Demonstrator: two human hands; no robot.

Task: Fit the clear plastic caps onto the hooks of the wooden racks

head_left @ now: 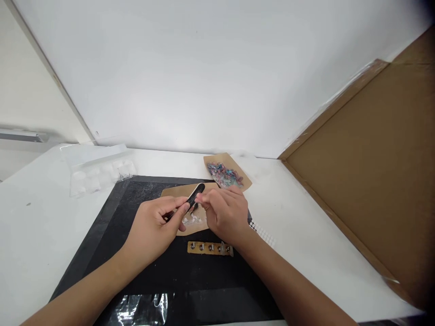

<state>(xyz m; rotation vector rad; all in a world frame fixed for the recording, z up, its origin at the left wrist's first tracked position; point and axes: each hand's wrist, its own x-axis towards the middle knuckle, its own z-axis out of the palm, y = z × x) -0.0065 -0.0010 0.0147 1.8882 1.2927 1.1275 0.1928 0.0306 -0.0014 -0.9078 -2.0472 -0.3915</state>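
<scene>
My left hand pinches a narrow black nail file, which slants up to the right. Beside its upper end is my right hand, fingers curled together; whatever lies between its fingertips is too small to make out. Under both hands a kraft paper pouch with a clear window shows small whitish pieces. Nearer to me, a wooden strip bears several round metallic pieces in a row on the black mat.
Behind my right hand lies a kraft pouch of colourful small pieces. A clear compartment box stands at the back left. White dot stickers lie right of the mat. A cardboard panel borders the right side.
</scene>
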